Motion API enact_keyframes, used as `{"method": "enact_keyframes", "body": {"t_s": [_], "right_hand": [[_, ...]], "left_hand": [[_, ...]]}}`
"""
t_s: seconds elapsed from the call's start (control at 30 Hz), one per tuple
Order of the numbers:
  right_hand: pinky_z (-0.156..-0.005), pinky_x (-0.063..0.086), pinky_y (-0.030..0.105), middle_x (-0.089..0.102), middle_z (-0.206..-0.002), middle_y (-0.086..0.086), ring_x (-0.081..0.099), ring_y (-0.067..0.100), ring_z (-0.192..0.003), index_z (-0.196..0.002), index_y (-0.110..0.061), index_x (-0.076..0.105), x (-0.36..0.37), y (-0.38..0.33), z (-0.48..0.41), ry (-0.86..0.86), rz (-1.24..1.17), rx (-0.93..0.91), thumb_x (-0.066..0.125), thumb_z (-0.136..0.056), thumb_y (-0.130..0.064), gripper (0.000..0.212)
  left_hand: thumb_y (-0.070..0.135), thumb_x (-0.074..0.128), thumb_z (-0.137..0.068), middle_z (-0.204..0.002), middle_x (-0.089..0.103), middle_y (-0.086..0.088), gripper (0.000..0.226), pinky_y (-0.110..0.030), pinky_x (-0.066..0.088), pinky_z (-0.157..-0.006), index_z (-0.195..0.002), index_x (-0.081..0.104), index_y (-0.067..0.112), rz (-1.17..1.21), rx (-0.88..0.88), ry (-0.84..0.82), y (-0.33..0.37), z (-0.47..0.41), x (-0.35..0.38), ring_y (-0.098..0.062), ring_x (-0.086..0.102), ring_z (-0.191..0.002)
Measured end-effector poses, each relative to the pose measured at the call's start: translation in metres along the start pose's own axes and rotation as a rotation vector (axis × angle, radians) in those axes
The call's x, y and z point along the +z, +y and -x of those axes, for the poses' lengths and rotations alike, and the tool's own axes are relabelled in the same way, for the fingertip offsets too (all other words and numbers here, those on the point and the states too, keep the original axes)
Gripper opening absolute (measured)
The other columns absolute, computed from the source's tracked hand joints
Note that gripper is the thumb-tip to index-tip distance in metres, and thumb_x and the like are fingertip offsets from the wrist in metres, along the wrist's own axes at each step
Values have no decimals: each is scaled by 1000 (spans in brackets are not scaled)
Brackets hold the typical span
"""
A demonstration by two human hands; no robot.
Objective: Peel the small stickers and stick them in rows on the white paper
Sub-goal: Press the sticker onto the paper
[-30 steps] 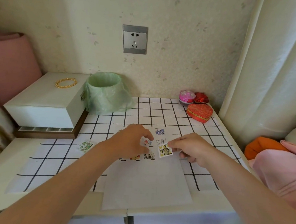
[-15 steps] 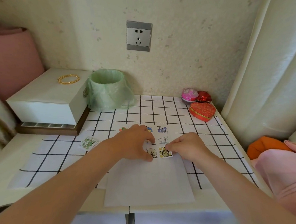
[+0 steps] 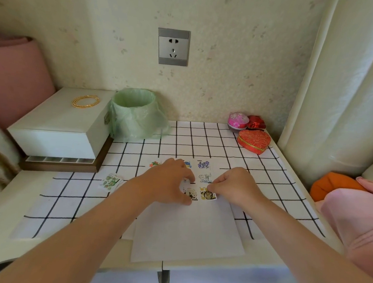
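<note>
Nearest, close to the front edge of the table [image 3: 260, 266], the bare lower half of the white paper [image 3: 188, 234]: flat and unmarked, with ample room for more rows, probably because filling begins at the far end.

Farther in, on the paper's upper part, the left hand [image 3: 167, 182], fingers curled, thumb and fingertips down around a cartoon sticker [image 3: 190, 193]. Likely there to pin the sheet against sliding. Impossible to tell whether anything small is pinched beneath.

Beside it the right hand [image 3: 235, 186], fingertips closed on the upper edge of the yellow-and-black sticker [image 3: 208, 195], holding it to the paper just beside its neighbour, apparently to keep the row level.

Beyond these, an outlined-dog sticker [image 3: 205, 178], then a purple sticker [image 3: 203, 165] in the farthest row.

Off the paper to the left, on the checked cloth [image 3: 66, 199], a small stack of stickers [image 3: 110, 181], within easy reach of the left hand.

Open cloth either side of the hands. Tighter at the back: white box [image 3: 58, 128], green-bagged bin [image 3: 136, 113] and heart-shaped box [image 3: 254, 141], all well apart from the paper. Curtain [image 3: 339, 85] close along the right edge.
</note>
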State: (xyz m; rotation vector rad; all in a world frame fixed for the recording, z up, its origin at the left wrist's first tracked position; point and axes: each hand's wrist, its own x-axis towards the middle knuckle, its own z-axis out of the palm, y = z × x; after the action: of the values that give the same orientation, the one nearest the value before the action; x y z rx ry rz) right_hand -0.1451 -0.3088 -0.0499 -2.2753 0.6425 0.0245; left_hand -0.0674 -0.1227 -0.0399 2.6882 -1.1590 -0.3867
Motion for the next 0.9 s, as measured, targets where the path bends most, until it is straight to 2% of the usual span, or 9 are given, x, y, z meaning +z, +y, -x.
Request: {"method": "enact_keyframes", "body": {"t_s": [0.17,0.3,0.4,0.47,0.57,0.7,0.8,0.9], "right_hand": [[-78,60,38,73,-69,-8,69,12,-77,-62,-29,73,2,-1,1,18,54,1,84,-72,-30,14],[-72,58,32,72,-75,-11,67,11,-79,-66,-33,71,3,-3,4,53,167,-5,81,-72,-34,11],[-65,52,26,72,-79,-11,66,11,-80,-78,-32,76,3,-4,6,79,223,-10,80,-72,-39,11],[-63,51,25,72,-82,-10,67,13,-80,-82,-31,78,1,-4,7,99,264,-18,80,-72,-43,16],[-71,57,31,73,-86,-6,68,17,-83,-84,-25,76,1,0,12,156,358,-64,78,-74,-50,27],[-77,48,28,68,-105,-9,64,15,-99,-111,-31,66,3,7,21,201,370,-210,72,-82,-50,35],[-75,48,30,60,-115,-8,63,18,-100,-116,-29,66,6,13,28,179,552,-450,58,-94,-34,24],[-76,49,36,60,-114,-4,58,24,-100,-111,-22,70,11,22,36,119,749,-646,51,-95,-24,25]], "left_hand": [[46,74,-80,-128,45,13,56,-34,41,-97,-132,53,39,8,28,2,1,0,1,-10,35,-122],[16,64,-86,-130,52,16,44,-38,46,-98,-126,66,35,65,202,-9,9,3,8,-10,43,-123],[9,54,-90,-135,54,16,46,-39,50,-92,-126,67,35,-15,236,13,13,8,14,-12,45,-124],[10,50,-94,-139,52,15,45,-38,49,-94,-129,65,35,-50,239,38,15,11,18,-12,43,-128],[10,48,-95,-139,54,10,44,-40,48,-95,-130,64,30,-19,234,99,19,16,26,-15,44,-128],[15,44,-92,-120,62,2,32,-44,51,-85,-114,68,19,-5,254,211,19,16,42,-23,54,-108],[35,26,-89,-112,63,2,48,-44,51,-78,-110,65,16,-66,241,241,17,16,52,-22,54,-101],[52,17,-85,-130,59,-1,70,-44,47,-93,-126,59,15,-127,204,192,21,20,54,-25,51,-121]]}}
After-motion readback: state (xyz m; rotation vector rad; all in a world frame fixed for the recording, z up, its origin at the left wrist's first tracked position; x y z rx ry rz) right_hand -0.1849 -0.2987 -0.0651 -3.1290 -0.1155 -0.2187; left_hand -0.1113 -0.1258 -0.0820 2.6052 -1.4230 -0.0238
